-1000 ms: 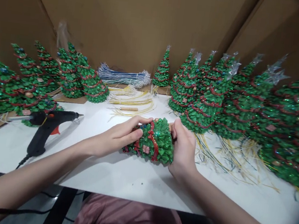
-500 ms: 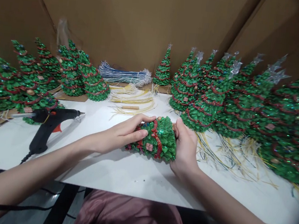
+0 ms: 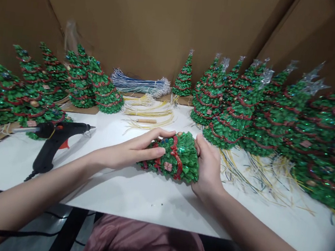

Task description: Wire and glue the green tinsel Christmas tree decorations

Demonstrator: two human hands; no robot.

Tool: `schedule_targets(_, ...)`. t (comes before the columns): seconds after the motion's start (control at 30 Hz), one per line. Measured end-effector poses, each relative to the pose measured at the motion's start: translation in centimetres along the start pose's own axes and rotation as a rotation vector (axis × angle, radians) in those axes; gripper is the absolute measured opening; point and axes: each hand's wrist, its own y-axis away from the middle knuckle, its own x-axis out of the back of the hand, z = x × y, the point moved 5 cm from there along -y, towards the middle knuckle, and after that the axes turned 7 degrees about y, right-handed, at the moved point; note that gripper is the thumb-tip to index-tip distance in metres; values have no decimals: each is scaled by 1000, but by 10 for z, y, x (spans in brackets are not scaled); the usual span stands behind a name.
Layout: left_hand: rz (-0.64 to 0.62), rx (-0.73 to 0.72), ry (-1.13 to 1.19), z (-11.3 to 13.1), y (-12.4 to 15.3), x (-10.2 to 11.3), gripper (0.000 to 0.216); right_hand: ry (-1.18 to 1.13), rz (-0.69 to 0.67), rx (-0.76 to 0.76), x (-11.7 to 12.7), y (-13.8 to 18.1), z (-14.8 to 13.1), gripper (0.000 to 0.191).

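Observation:
A small green Christmas tree figurine with red garlands lies on its side between my hands, just above the white table. My left hand wraps round its narrower part, thumb on the near side and fingers over the top. At the wide base end is my right hand, thumb up against the rim; its other fingers and whatever they do at the underside are hidden. The tree's tip is covered by my left hand.
A black glue gun lies at the left. Tree figurines stand on the left, star-topped ones on the right. Wire bundles, yellow wires and a wooden-handled tool lie behind; loose wires trail at right.
Both hands keep their hold on the tree. It has shifted very slightly within the view, and the background has shifted a little to the right.

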Motion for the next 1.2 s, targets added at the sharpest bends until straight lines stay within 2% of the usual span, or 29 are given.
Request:
schedule_targets(0.3, -24, 8, -54, 13, -1, -2, 41, 31, 25, 12, 2, 0, 3, 43)
schedule_targets(0.67, -14, -25, -176, 7, -4, 0, 43, 12, 30, 10, 3, -1, 3, 42)
schedule_targets(0.9, -54, 63, 39, 1, -2, -1, 44, 21, -10, 89, 1, 0, -4, 52)
schedule_targets(1.2, -38, 27, 81, 2, -3, -1, 47, 22, -56, 53, 0, 0, -9, 56)
